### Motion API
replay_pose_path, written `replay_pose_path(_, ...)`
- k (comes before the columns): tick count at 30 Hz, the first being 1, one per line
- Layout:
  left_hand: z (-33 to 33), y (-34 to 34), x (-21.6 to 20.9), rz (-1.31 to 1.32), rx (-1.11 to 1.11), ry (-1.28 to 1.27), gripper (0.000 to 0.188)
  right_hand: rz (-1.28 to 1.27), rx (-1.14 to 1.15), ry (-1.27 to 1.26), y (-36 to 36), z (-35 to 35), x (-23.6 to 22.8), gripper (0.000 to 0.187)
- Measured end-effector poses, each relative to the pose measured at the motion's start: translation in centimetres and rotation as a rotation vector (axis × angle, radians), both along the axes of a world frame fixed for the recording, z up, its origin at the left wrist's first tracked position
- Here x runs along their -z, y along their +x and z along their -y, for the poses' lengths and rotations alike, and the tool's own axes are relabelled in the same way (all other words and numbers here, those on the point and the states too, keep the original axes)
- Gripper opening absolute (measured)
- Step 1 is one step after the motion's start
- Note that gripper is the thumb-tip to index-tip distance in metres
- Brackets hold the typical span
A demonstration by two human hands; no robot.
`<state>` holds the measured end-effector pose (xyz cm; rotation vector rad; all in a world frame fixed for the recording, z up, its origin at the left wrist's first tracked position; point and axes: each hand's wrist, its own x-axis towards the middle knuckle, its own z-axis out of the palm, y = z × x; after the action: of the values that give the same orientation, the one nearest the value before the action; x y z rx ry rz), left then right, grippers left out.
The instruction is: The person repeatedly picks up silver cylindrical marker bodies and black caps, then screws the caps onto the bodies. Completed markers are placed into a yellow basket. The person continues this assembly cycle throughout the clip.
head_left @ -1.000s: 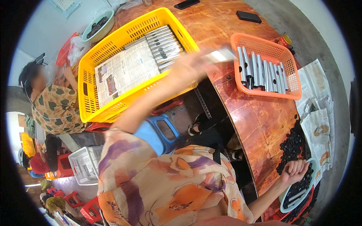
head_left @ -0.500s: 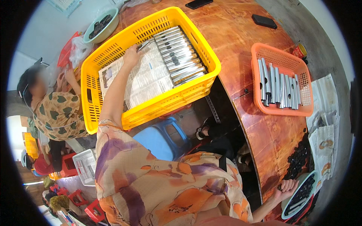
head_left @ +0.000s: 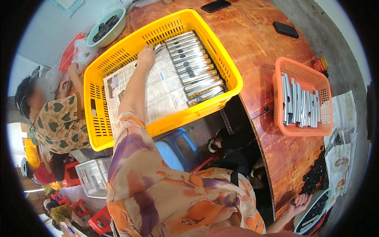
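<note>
Left hand (head_left: 146,56) is reaching into the yellow plastic crate (head_left: 118,59), fingers curled down onto the end of a silver metal tube (head_left: 158,47) at the far end of the tube row; it looks like a light grip on that tube, though the exact pinch is hard to tell. The hand is resting over the newspaper lining (head_left: 162,91) that is covering the crate floor. Just right of the hand, a row of silver metal tubes (head_left: 193,67) is lying side by side along the crate's right wall, on the newspaper.

Right hand (head_left: 301,201) is sitting low at the table's near edge, fingers loosely spread and open, touching small black parts (head_left: 314,177) that are lying in a pile on the wooden table (head_left: 256,51). Just beside it a light-coloured bowl (head_left: 316,213) is holding more black pieces.

Farther right, an orange basket (head_left: 302,102) is holding more silver tubes, well apart from the yellow crate. Folded newspapers (head_left: 343,146) are lying right of it. Two dark phones (head_left: 286,29) are lying at the table's far side. Another person in a patterned shirt (head_left: 59,122) is sitting at left, next to the crate.
</note>
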<state>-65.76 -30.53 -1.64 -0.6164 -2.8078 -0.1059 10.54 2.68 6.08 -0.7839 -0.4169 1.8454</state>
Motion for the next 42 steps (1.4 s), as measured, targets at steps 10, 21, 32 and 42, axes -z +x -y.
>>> replay_pose_path(10,-0.8,-0.4,1.9,-0.170,0.020,-0.317,0.012,-0.012,-0.056,-0.017,-1.1,-0.2,1.2,0.044)
replay_pose_path(21,-1.7,0.9,1.4,-0.192,-0.014,-0.166,0.014,-0.011,-0.073,-0.043,-0.4,-0.1,1.4,0.044)
replay_pose_path(32,-0.9,-0.5,-3.0,0.090,-0.096,-0.067,0.028,-0.028,-0.008,-0.030,0.3,-0.3,1.6,0.044)
replay_pose_path(42,2.5,-3.0,-0.3,0.560,-0.639,1.528,0.026,-0.054,-0.076,-0.050,0.0,-1.4,1.3,0.043)
